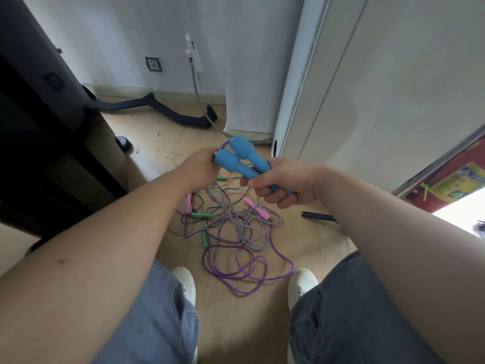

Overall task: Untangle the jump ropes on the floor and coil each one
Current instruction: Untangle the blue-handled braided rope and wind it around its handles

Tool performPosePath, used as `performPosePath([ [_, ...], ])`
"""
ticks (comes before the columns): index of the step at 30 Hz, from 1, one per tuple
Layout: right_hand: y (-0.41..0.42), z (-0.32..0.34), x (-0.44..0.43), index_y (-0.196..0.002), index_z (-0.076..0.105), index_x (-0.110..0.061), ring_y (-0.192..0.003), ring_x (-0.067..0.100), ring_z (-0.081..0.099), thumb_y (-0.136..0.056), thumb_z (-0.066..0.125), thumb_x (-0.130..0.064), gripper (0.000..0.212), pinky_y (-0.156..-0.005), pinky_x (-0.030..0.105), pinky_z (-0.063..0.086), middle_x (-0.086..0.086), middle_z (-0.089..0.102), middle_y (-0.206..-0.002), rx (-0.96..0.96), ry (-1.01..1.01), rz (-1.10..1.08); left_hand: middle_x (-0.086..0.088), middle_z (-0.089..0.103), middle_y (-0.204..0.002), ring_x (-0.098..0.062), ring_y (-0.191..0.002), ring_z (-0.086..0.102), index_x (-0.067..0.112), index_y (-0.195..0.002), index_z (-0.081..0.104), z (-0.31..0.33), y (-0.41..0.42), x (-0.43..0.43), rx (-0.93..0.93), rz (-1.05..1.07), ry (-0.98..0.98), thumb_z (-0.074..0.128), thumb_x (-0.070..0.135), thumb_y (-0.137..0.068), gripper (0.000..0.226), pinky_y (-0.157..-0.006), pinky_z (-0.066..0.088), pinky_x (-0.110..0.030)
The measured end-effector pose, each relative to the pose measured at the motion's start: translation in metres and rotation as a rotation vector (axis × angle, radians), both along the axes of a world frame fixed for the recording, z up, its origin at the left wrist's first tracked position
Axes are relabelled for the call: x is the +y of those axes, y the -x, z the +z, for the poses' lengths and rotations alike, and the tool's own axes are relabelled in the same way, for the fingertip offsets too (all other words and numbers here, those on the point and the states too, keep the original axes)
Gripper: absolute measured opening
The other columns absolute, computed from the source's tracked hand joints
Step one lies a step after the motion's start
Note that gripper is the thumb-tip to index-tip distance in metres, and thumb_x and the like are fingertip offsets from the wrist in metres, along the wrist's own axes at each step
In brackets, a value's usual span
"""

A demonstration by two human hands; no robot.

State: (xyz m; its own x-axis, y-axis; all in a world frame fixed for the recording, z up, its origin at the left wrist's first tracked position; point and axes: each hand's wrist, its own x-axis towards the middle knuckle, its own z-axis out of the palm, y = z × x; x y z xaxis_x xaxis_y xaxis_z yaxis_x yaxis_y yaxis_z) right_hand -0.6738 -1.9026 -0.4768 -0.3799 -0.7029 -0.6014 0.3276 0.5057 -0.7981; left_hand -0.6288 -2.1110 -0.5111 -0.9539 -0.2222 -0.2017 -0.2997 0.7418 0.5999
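The right hand (286,183) grips two blue handles (237,160) side by side, fingers curled under their narrow shafts and the thumb pressed across the top. The pair is held in the air in front of the person, above the floor (301,243). Their long axis runs from 4 o'clock up to 10 o'clock, the thick rounded heads pointing to 10 o'clock, away from the right palm. The left hand (202,164) meets those heads, its back toward the camera and its fingers curled in on the striped rope (249,229) where it leaves the handles. The fingertips themselves are mostly hidden, so the exact pinch cannot be told. From there the striped rope drops toward 6 o'clock into a loose tangle on the floor between the two white shoes (301,285). In the tangle a purple rope (246,271) loops nearest the feet, at 6 o'clock of the striped coils, with thin green and orange cords crossing at 11 o'clock. A pink handle (256,207) lies at 1 o'clock of the pile, slanting from 10 to 4 o'clock. Another pink one stands nearly upright at 10 o'clock. Green handles (202,214) lie at the pile's left edge. A black bar (317,216) rests on the floor at 3 o'clock, apart from the ropes.
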Motion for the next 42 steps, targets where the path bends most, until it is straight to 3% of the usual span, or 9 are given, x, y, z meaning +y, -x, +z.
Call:
performPosePath([
  [4,-0.008,0.003,-0.016,-0.114,0.054,-0.009,-0.046,0.009,0.028,-0.097,0.058,-0.006,0.018,-0.037,0.019,0.024,-0.002,0.042,-0.062,0.149,0.053,-0.086,-0.004,0.059,-0.079,-0.018,-0.065,0.060,0.000,-0.117,0.057,0.007,0.003,0.013,-0.042,0.063,-0.208,0.044,0.006,-0.100,0.022,-0.055,0.047,-0.024],
  [8,-0.009,-0.002,-0.031,-0.105,0.056,-0.005,-0.046,0.015,0.036,-0.089,0.057,-0.008,0.016,-0.041,0.024,0.031,0.003,0.045,-0.065,0.498,-0.075,-0.198,-0.012,0.059,-0.128,-0.026,-0.113,0.055,0.002,-0.126,0.056,0.010,-0.007,0.043,-0.180,-0.122,0.221,0.040,0.013,-0.104,0.030,-0.082,0.041,-0.021],
  [12,-0.012,-0.013,-0.039,-0.091,0.054,-0.009,-0.066,0.025,0.053,-0.089,0.054,-0.012,0.004,-0.054,0.029,0.037,0.005,0.053,-0.073,1.039,-0.424,0.031,-0.017,0.063,-0.113,-0.032,-0.102,0.061,-0.001,-0.122,0.056,0.003,-0.004,0.051,-0.282,-0.216,0.302,0.037,0.008,-0.102,0.030,-0.070,0.040,-0.030],
  [15,-0.008,-0.025,-0.035,-0.088,0.047,-0.014,-0.074,0.027,0.054,-0.089,0.051,-0.008,0.007,-0.059,0.030,0.037,0.002,0.050,-0.075,1.154,-0.575,0.104,-0.004,0.051,-0.074,-0.022,-0.068,0.049,0.004,-0.107,0.057,0.006,-0.010,0.055,-0.233,-0.334,0.328,0.037,0.012,-0.103,0.022,-0.059,0.034,-0.033],
  [19,-0.003,-0.031,-0.016,-0.113,0.058,-0.013,-0.095,0.033,0.062,-0.090,0.051,-0.008,0.025,-0.069,0.035,0.045,0.007,0.059,-0.100,1.185,-0.738,0.252,-0.002,0.056,-0.075,-0.022,-0.072,0.055,0.015,-0.083,0.056,0.024,-0.012,0.047,-0.064,-0.520,0.437,0.036,0.034,-0.106,0.036,-0.065,0.042,-0.037],
  [22,-0.006,-0.030,-0.007,-0.114,0.061,-0.014,-0.081,0.026,0.055,-0.090,0.055,-0.009,0.025,-0.067,0.035,0.047,0.002,0.055,-0.090,1.238,-0.784,0.493,0.005,0.056,-0.069,-0.008,-0.061,0.050,0.029,-0.071,0.054,0.037,-0.012,0.028,0.060,-0.582,0.436,0.046,0.047,-0.103,0.037,-0.059,0.041,-0.033],
  [33,-0.020,-0.018,-0.017,-0.094,0.048,-0.025,-0.074,0.021,0.055,-0.094,0.054,-0.029,0.008,-0.064,0.031,0.043,-0.011,0.041,-0.069,1.412,-0.412,0.652,0.011,0.051,-0.044,0.000,-0.043,0.045,0.024,-0.061,0.066,0.024,-0.016,0.001,-0.052,-0.219,-0.026,0.053,0.057,-0.095,0.050,-0.058,0.038,-0.028],
  [38,-0.020,-0.007,-0.019,-0.094,0.045,-0.025,-0.070,0.023,0.054,-0.090,0.057,-0.025,0.012,-0.060,0.029,0.038,-0.002,0.055,-0.077,1.406,-0.259,0.397,-0.003,0.069,-0.081,-0.002,-0.062,0.064,0.005,-0.117,0.067,0.032,-0.022,0.004,-0.115,0.027,-0.644,0.054,0.029,-0.102,0.031,-0.062,0.054,-0.018],
  [42,-0.025,-0.008,-0.023,-0.088,0.044,-0.026,-0.068,0.025,0.054,-0.086,0.059,-0.022,0.015,-0.059,0.031,0.040,-0.002,0.053,-0.071,1.345,-0.213,0.291,0.001,0.064,-0.091,-0.012,-0.080,0.064,0.018,-0.099,0.063,0.026,-0.023,-0.005,-0.169,0.174,-0.825,0.047,0.014,-0.103,0.017,-0.078,0.055,-0.030],
])
